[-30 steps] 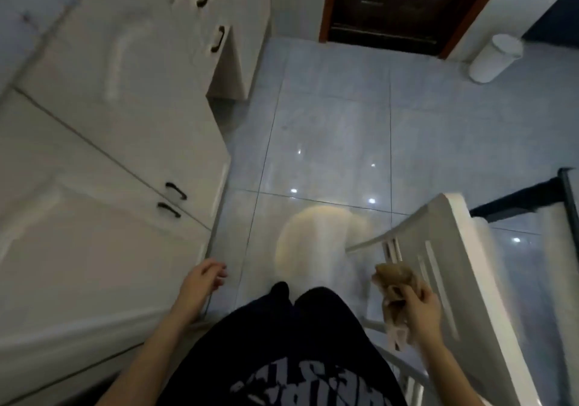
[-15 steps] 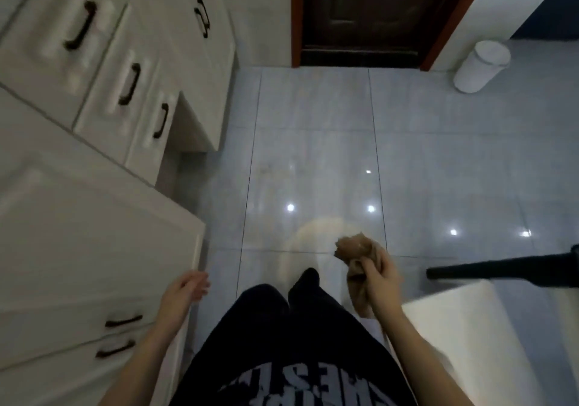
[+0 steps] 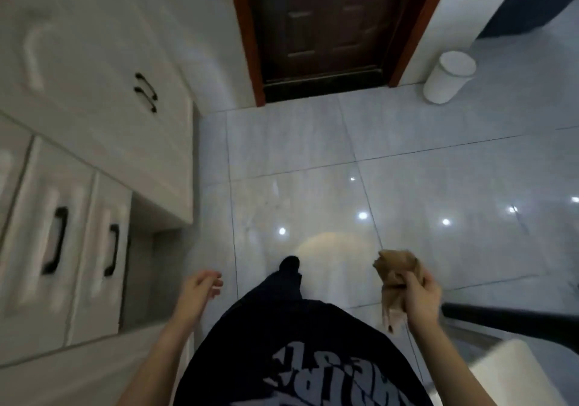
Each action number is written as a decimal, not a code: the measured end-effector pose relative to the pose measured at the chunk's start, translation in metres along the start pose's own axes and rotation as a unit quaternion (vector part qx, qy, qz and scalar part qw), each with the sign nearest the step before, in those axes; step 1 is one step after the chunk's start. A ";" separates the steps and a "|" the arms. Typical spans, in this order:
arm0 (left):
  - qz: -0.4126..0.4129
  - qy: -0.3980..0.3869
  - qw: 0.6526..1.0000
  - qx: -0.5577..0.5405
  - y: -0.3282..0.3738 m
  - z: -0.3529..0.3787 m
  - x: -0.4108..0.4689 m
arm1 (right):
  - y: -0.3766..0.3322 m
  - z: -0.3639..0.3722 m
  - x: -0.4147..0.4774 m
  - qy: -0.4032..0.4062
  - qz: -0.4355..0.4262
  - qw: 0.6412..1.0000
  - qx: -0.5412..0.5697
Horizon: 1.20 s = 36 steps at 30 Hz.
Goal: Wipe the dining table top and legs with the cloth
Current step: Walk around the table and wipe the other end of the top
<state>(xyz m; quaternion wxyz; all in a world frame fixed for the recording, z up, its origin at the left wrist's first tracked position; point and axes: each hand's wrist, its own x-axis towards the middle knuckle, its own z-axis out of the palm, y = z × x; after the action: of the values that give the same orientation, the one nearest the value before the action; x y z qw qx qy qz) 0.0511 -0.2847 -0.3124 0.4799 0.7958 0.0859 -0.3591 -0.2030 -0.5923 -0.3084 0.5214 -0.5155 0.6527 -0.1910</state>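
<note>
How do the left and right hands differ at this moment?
The right hand grips a crumpled brown cloth; the left hand holds nothing. The right hand's fingers are curled round the cloth, the left hand's are loosely curled. The left hand is near the white drawers, the right hand near a black bar. Both are bare and held out in front.

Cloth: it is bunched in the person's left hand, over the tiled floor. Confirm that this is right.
Not right. The head view shows the cloth bunched in the right hand, over the tiled floor. The left hand holds nothing.
</note>
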 end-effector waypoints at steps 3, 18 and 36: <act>0.031 -0.066 0.995 0.074 0.071 0.027 0.058 | -0.012 -0.003 0.014 0.080 0.060 0.995 0.012; 0.135 -0.339 0.880 0.305 0.286 0.307 0.176 | -0.056 -0.050 0.106 0.317 0.227 0.906 0.165; 0.152 -0.373 0.821 0.406 0.438 0.635 0.202 | -0.141 -0.212 0.363 0.402 0.180 0.851 0.286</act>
<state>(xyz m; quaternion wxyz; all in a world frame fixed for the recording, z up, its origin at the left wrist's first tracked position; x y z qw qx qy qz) 0.0985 -1.0814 -0.3157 0.1577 0.7270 -0.3752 -0.5531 -0.2948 -1.0262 -0.2916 0.3636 -0.0951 0.8032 -0.4622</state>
